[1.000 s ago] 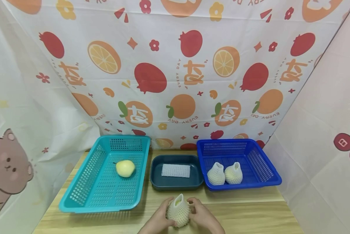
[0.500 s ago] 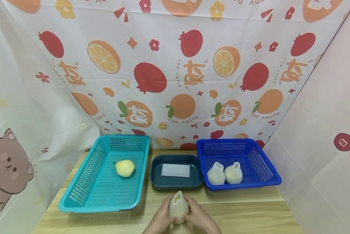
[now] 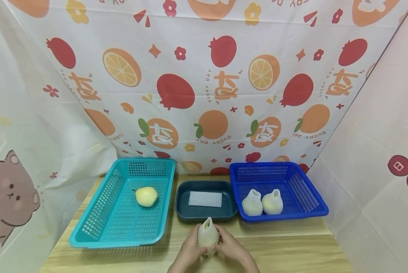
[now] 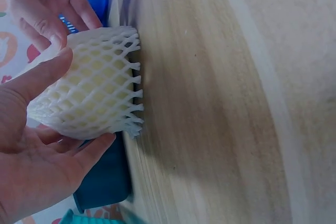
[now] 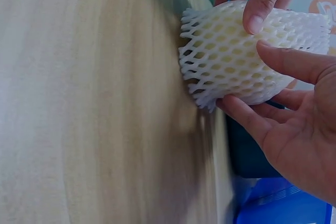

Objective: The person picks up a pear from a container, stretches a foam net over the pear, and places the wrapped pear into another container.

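Both hands hold a pale yellow pear [image 4: 89,80] wrapped in a white foam net sleeve [image 3: 208,237], above the front of the table. My left hand [image 3: 191,248] grips its left side, thumb on the near face and fingers round behind. From the other side my right hand [image 3: 230,247] grips it the same way. The net narrows to an open end at the top, and its lower edge splays out in loose strands in both wrist views. Parts of the fingers behind the sleeve are hidden.
In the teal basket [image 3: 77,239] at left lies one bare pear [image 3: 146,196]. A dark tray [image 3: 180,212] behind the hands holds a flat white foam net [image 3: 205,199]. The blue basket [image 3: 321,206] at right holds two net-wrapped pears [image 3: 252,203]. A printed curtain hangs behind.
The wrapped pear has risen a little and moved slightly away from me, toward the dark tray. Both hands have drawn closer together around it. The baskets and tray stay put.
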`<action>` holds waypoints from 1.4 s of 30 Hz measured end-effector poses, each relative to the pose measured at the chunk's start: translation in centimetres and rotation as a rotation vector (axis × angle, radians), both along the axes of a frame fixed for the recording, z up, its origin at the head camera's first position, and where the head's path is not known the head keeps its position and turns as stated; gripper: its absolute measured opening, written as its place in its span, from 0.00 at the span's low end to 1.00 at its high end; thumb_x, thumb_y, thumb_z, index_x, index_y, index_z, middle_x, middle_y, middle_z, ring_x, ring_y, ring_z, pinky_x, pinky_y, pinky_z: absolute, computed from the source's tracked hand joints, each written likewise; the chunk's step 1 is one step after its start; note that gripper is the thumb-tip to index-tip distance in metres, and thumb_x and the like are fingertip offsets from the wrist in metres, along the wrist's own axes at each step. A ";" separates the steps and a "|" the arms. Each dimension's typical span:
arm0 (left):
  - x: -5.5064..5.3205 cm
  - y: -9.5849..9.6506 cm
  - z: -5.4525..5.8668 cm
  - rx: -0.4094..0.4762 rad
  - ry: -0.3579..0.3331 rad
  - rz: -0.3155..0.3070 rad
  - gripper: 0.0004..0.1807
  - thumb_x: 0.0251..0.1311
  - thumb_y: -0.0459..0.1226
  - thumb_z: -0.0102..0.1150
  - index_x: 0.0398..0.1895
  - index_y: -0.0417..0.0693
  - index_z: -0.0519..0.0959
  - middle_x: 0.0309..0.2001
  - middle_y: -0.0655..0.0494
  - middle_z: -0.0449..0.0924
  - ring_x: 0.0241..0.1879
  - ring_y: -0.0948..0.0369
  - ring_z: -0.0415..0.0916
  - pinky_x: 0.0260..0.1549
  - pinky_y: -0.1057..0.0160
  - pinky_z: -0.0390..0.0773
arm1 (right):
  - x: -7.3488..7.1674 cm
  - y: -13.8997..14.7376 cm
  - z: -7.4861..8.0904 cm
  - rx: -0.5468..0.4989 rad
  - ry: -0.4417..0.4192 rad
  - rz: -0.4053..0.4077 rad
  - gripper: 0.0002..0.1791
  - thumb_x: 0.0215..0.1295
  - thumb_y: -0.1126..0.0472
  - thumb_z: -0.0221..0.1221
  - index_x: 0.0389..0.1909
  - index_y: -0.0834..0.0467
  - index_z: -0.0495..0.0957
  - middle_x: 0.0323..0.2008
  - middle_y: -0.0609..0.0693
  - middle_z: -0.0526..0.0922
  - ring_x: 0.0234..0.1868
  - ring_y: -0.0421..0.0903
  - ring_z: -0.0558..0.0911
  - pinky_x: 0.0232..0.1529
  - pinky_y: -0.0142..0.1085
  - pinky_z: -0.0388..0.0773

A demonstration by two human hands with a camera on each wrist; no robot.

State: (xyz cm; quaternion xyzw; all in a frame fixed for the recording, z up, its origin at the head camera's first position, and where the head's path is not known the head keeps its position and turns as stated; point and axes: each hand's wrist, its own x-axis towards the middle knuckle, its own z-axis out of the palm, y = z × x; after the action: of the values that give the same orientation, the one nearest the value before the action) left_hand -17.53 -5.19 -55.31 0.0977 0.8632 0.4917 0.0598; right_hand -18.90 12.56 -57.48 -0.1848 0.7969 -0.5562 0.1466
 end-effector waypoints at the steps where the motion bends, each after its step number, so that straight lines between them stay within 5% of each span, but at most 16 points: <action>1: 0.0 0.0 0.0 0.001 -0.002 0.000 0.45 0.34 0.25 0.70 0.59 0.23 0.58 0.52 0.32 0.65 0.49 0.38 0.66 0.45 0.40 0.67 | 0.0 0.0 0.0 -0.015 -0.012 0.006 0.35 0.55 0.75 0.59 0.63 0.72 0.55 0.58 0.68 0.63 0.53 0.61 0.70 0.50 0.42 0.72; 11: -0.2 -0.1 -0.9 -0.006 -0.047 -0.006 0.46 0.34 0.27 0.73 0.60 0.24 0.57 0.55 0.31 0.62 0.52 0.37 0.64 0.47 0.41 0.66 | 0.5 -0.1 -0.2 -0.084 -0.053 0.001 0.35 0.53 0.78 0.57 0.63 0.72 0.54 0.58 0.68 0.63 0.53 0.60 0.70 0.48 0.39 0.72; 22: 0.0 -0.3 -2.0 -0.074 -0.001 0.034 0.48 0.30 0.32 0.77 0.58 0.26 0.61 0.54 0.33 0.66 0.52 0.37 0.63 0.48 0.40 0.65 | 0.7 -0.2 -0.5 0.152 0.029 -0.060 0.36 0.50 0.69 0.63 0.61 0.71 0.60 0.55 0.65 0.70 0.56 0.57 0.68 0.55 0.46 0.65; 30: 0.0 -0.3 -2.9 -0.075 -0.003 0.053 0.48 0.29 0.32 0.78 0.58 0.28 0.62 0.53 0.34 0.67 0.51 0.37 0.64 0.47 0.41 0.66 | 0.8 -0.5 -0.7 0.179 0.017 -0.077 0.37 0.48 0.70 0.62 0.60 0.73 0.60 0.55 0.66 0.70 0.56 0.59 0.68 0.55 0.51 0.64; 37: -0.2 -0.6 -2.4 -0.047 0.031 0.041 0.46 0.28 0.34 0.78 0.55 0.29 0.65 0.49 0.37 0.71 0.48 0.40 0.68 0.46 0.42 0.69 | 0.9 -0.4 -0.3 0.200 0.031 -0.115 0.37 0.49 0.67 0.63 0.60 0.73 0.61 0.52 0.68 0.69 0.54 0.62 0.68 0.53 0.55 0.64; 42: -0.4 -0.8 -1.3 0.018 -0.023 0.033 0.47 0.33 0.37 0.76 0.57 0.26 0.62 0.50 0.34 0.68 0.49 0.40 0.67 0.44 0.43 0.70 | 0.9 -0.2 0.1 0.054 -0.017 -0.108 0.36 0.53 0.67 0.60 0.61 0.74 0.57 0.55 0.70 0.66 0.55 0.64 0.68 0.49 0.50 0.70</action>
State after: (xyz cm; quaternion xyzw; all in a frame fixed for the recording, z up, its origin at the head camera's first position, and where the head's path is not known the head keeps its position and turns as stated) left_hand -17.95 -5.98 -56.65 0.0786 0.8595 0.5013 0.0607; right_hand -17.98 12.36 -57.33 -0.1328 0.8193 -0.5429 0.1279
